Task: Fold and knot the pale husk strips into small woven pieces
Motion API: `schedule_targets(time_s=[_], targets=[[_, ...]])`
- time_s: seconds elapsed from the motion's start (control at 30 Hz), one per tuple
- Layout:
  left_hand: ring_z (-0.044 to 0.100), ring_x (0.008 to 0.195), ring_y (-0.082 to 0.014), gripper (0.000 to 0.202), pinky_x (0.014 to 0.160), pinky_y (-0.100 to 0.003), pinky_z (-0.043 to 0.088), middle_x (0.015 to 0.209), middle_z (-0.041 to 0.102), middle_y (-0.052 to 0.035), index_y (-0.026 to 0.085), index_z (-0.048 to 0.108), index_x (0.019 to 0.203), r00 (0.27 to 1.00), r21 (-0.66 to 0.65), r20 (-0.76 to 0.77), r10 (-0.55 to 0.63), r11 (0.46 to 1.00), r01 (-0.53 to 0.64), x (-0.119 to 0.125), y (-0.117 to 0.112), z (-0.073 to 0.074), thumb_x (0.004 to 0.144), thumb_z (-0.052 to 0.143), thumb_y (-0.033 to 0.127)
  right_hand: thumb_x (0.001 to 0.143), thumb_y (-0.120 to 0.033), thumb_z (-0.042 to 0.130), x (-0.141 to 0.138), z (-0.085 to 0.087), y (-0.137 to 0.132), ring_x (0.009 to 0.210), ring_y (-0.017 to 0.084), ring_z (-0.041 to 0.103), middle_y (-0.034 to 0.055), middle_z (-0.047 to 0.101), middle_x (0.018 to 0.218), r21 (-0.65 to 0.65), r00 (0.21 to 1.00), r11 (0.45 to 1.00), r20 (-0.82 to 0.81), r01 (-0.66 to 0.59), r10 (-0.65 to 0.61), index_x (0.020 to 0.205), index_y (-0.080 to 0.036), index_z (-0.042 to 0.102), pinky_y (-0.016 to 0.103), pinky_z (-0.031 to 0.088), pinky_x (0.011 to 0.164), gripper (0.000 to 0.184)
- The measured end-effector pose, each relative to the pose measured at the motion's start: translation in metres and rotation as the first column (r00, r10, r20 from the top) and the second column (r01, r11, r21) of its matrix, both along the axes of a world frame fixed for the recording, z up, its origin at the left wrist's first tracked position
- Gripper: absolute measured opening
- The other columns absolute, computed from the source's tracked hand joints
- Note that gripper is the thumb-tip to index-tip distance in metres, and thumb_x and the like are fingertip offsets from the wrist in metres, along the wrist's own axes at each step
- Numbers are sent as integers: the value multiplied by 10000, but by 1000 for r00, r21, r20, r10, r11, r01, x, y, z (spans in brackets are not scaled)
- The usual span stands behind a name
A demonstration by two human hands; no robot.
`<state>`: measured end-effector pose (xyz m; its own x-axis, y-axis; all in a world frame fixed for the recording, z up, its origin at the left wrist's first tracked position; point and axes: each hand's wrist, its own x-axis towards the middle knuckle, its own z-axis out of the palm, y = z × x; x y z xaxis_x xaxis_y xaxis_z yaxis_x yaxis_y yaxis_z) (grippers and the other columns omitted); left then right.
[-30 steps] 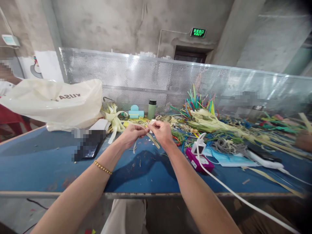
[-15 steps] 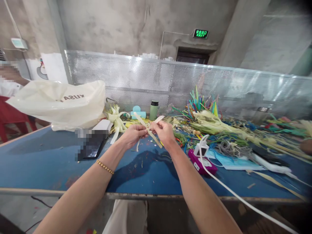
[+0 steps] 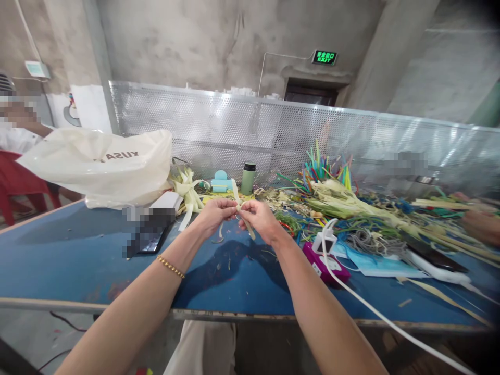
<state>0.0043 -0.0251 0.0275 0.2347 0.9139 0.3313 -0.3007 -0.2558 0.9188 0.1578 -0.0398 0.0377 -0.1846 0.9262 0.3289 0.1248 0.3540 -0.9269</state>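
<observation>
Both of my hands meet above the blue table (image 3: pixel 58 250), pinching a pale leaf strip (image 3: pixel 235 192) between them. My left hand (image 3: pixel 214 214), with a gold bracelet on its wrist, has its fingers closed on the strip from the left. My right hand (image 3: pixel 261 219) grips the same strip from the right, fingers curled. One end of the strip sticks up past the fingers and another end points down toward the table.
A cream plastic bag (image 3: pixel 97 164) lies at the left, a dark phone (image 3: pixel 150 237) beside it. A green bottle (image 3: pixel 247 178), coloured strips (image 3: pixel 324 166), leaf piles (image 3: pixel 344 200), a purple device (image 3: pixel 324 263) with white cable and a face mask (image 3: pixel 375 265) crowd the right. Another person's hand (image 3: pixel 480 224) is at far right.
The strip's ends have turned: the long end that slanted left now stands nearly upright between my fingers. My hands stayed close together. The view shifted slightly right.
</observation>
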Motion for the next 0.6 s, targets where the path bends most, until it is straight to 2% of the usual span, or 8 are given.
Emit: schedule_targets(time_s=[0.13, 0.33, 0.6], targets=[[525, 555, -87, 197, 551, -242, 366, 634, 640, -41, 86, 704, 721, 999, -26, 25, 21, 999, -20, 0, 1, 0, 582, 811, 177, 725, -359, 686, 0, -3, 5, 414, 77, 443, -42, 549, 551, 98, 997, 994, 60, 50, -56, 727, -176, 551, 205, 363, 387, 228], [543, 549, -83, 173, 557, -226, 393, 629, 651, -47, 77, 696, 690, 996, -49, 82, -24, 998, 28, 3, 0, 2, 577, 805, 149, 747, -356, 647, -2, 0, 4, 541, 110, 512, 0, 597, 615, 215, 985, 969, 97, 118, -142, 688, -177, 574, 230, 399, 496, 202], [540, 538, -79, 124, 557, -224, 405, 620, 650, -44, 77, 701, 682, 994, -31, 104, 20, 999, -17, 4, -2, 2, 603, 781, 128, 738, -404, 652, -3, 0, 4, 535, 119, 505, -6, 580, 585, 226, 983, 964, 85, 140, -163, 700, -177, 582, 244, 396, 511, 241]])
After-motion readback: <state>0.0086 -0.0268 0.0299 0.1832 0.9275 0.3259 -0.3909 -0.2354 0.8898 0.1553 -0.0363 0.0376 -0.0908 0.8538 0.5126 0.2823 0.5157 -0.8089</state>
